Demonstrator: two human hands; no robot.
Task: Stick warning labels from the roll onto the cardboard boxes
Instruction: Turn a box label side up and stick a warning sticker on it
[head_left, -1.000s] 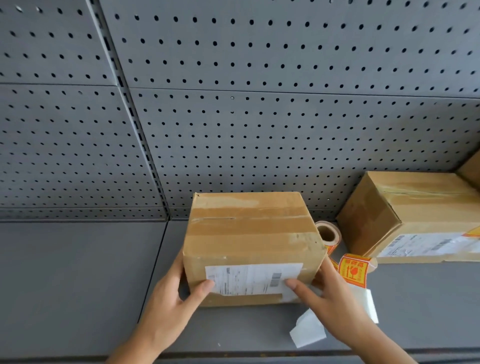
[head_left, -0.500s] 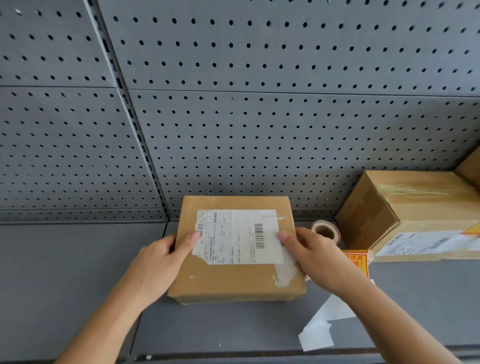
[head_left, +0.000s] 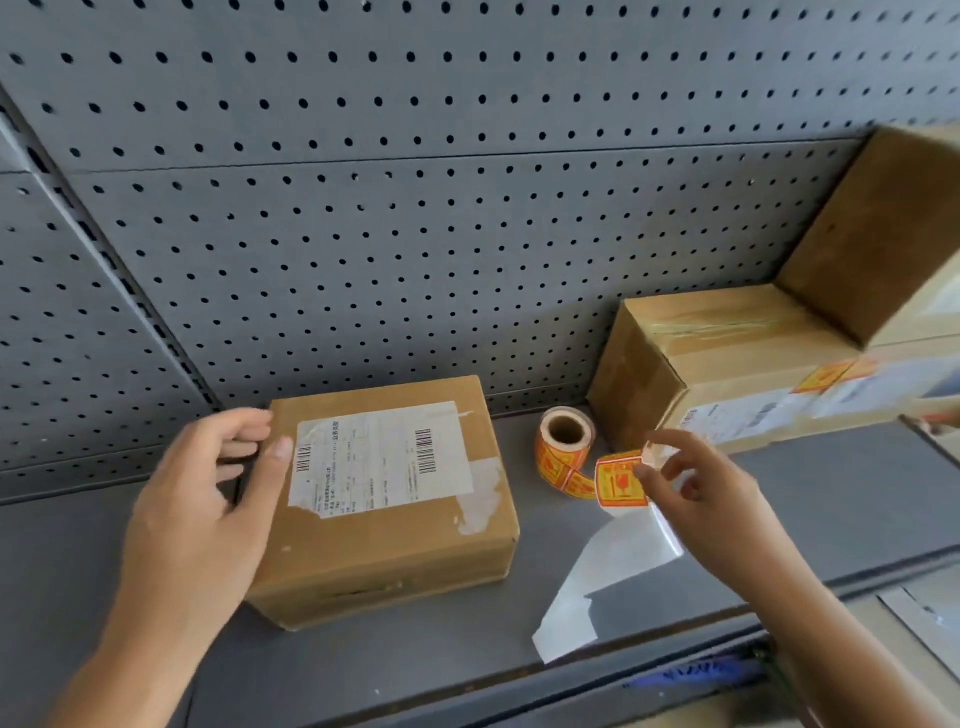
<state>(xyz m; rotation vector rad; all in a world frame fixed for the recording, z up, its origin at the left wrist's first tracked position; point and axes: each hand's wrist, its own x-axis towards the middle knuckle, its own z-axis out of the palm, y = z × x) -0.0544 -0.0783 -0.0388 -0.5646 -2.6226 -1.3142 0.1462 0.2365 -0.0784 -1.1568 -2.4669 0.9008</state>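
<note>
A small cardboard box (head_left: 384, 540) lies flat on the grey shelf (head_left: 831, 493), its white shipping label (head_left: 382, 457) facing up. My left hand (head_left: 208, 499) is at the box's left edge, thumb on the top face, fingers loosely curled beside it. The roll of orange warning labels (head_left: 563, 441) stands just right of the box. Its unrolled strip ends in an orange label (head_left: 618, 480), and my right hand (head_left: 696, 493) pinches the corner of that strip. White backing paper (head_left: 597, 577) trails down to the shelf's front.
A bigger cardboard box (head_left: 727, 374) with an orange label on its front stands at the right, and another box (head_left: 883, 234) rests on top of it. A grey pegboard wall (head_left: 415, 234) closes the back. The shelf's front edge runs below the backing paper.
The box has been tipped so its label faces up. My right hand left the box and took the label strip beside the roll. The view swung to the right.
</note>
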